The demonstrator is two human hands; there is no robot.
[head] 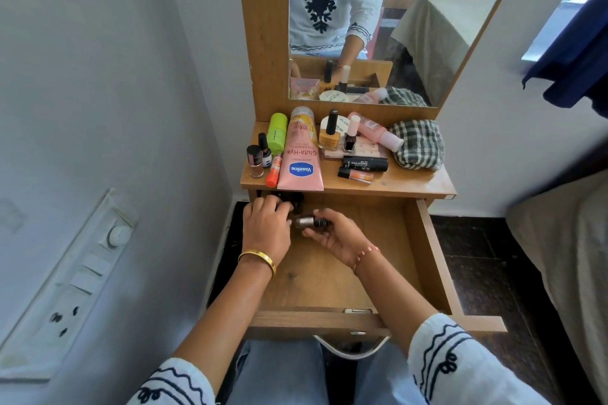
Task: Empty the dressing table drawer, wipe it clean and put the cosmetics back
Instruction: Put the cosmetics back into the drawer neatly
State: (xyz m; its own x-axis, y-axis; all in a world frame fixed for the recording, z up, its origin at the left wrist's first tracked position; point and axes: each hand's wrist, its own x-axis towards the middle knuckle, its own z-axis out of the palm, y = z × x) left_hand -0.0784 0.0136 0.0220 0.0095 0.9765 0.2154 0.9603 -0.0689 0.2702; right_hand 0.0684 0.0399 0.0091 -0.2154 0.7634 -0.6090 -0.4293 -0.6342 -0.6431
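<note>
The wooden drawer of the dressing table is pulled out. Both my hands are inside it near its back left. My right hand holds a small dark glittery bottle lying sideways. My left hand is curled over dark items at the drawer's back left corner; I cannot tell what they are. On the tabletop stand and lie several cosmetics: a pink Vaseline tube, a green bottle, nail polish bottles, a yellow bottle, a pink bottle, black tubes.
A checked cloth lies bunched on the tabletop's right end. A mirror rises behind the table. A wall with a switch panel is close on the left. A bed edge stands to the right over dark floor.
</note>
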